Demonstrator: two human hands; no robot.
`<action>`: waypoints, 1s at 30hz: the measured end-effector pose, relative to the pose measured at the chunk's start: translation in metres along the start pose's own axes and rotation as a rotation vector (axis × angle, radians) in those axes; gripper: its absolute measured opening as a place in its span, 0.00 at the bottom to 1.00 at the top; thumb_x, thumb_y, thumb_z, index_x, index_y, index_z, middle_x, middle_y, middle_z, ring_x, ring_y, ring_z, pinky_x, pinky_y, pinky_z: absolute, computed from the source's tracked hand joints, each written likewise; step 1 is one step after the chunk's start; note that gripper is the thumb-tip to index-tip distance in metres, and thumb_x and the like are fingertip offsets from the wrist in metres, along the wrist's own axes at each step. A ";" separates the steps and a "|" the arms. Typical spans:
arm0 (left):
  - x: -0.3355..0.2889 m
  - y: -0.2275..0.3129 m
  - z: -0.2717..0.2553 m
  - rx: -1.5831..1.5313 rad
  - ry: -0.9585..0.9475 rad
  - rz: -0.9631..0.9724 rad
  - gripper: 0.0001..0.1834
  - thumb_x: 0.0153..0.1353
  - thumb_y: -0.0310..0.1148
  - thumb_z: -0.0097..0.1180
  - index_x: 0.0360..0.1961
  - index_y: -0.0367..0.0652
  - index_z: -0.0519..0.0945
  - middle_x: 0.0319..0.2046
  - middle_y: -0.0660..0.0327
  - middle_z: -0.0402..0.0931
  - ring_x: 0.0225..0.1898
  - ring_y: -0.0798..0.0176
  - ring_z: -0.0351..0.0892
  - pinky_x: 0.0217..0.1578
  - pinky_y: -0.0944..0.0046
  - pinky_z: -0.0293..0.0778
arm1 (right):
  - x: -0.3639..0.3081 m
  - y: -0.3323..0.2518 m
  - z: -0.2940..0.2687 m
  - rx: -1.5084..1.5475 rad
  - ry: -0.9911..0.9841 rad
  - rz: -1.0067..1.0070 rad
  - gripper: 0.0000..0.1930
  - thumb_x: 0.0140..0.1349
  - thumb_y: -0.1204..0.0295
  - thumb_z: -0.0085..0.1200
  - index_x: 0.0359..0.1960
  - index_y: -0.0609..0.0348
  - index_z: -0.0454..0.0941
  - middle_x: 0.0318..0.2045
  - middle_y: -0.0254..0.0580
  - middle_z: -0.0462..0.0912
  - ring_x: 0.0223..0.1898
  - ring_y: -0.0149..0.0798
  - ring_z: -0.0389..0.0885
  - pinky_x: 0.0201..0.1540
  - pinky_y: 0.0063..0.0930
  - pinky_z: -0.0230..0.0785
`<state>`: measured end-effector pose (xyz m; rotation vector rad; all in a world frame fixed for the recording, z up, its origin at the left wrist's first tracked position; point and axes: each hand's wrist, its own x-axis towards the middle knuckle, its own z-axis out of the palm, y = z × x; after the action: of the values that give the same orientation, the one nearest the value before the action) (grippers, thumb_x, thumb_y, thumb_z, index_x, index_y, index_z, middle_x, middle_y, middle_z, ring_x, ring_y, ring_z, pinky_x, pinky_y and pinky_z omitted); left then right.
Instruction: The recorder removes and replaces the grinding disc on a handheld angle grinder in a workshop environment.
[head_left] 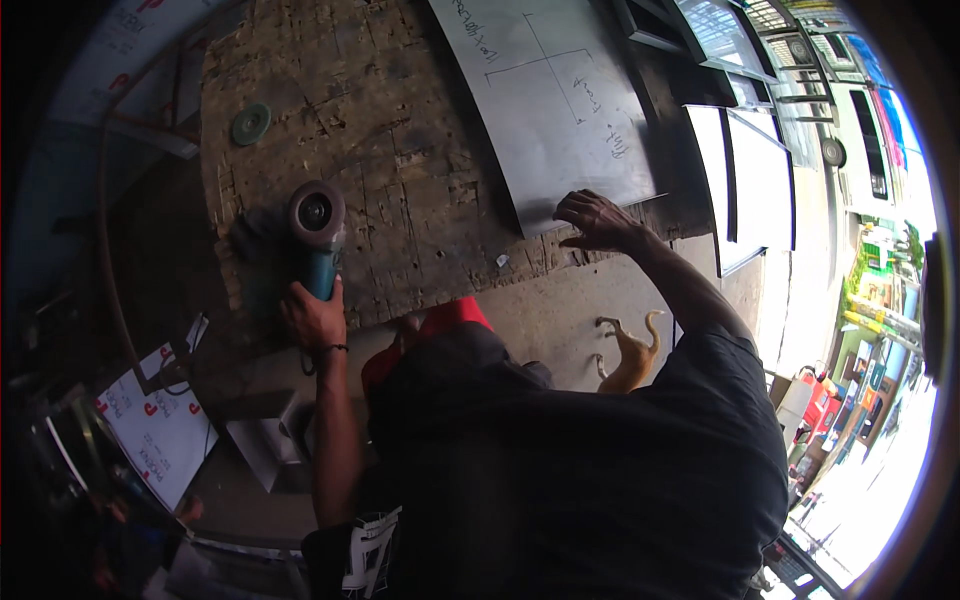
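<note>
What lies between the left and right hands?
Head view: a small pale scrap on the worn wooden benchtop, between left hand and right hand, near the metal sheet.

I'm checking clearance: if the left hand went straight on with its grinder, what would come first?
Ahead of the left hand and grinder, the way over the wooden tabletop looks free; the green disc seems left of it, though depth is unclear.
</note>
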<state>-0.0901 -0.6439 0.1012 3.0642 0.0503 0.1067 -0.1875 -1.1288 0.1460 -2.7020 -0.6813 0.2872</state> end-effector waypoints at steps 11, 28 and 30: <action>-0.005 -0.001 0.012 0.037 -0.019 -0.021 0.39 0.50 0.61 0.67 0.48 0.37 0.74 0.43 0.44 0.78 0.50 0.38 0.76 0.47 0.41 0.75 | -0.023 0.013 0.036 -0.130 0.229 -0.062 0.05 0.53 0.74 0.59 0.27 0.55 0.74 0.30 0.35 0.75 0.39 0.38 0.77 0.43 0.33 0.73; 0.001 -0.012 0.013 -0.164 -0.166 -0.178 0.40 0.47 0.61 0.70 0.49 0.39 0.76 0.45 0.41 0.77 0.50 0.35 0.75 0.47 0.39 0.72 | 0.053 -0.070 0.074 -0.160 0.351 -0.206 0.04 0.54 0.72 0.54 0.26 0.56 0.72 0.29 0.36 0.73 0.39 0.38 0.75 0.44 0.32 0.69; 0.003 -0.017 0.017 -0.161 -0.111 -0.123 0.40 0.46 0.60 0.71 0.49 0.38 0.76 0.45 0.41 0.77 0.49 0.34 0.75 0.47 0.39 0.72 | 0.069 -0.087 0.081 -0.168 0.358 -0.198 0.05 0.54 0.72 0.54 0.26 0.56 0.72 0.28 0.36 0.73 0.38 0.38 0.76 0.44 0.32 0.69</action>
<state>-0.0866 -0.6282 0.0832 2.8917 0.2128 -0.0638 -0.1868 -1.0009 0.0957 -2.7066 -0.8832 -0.3085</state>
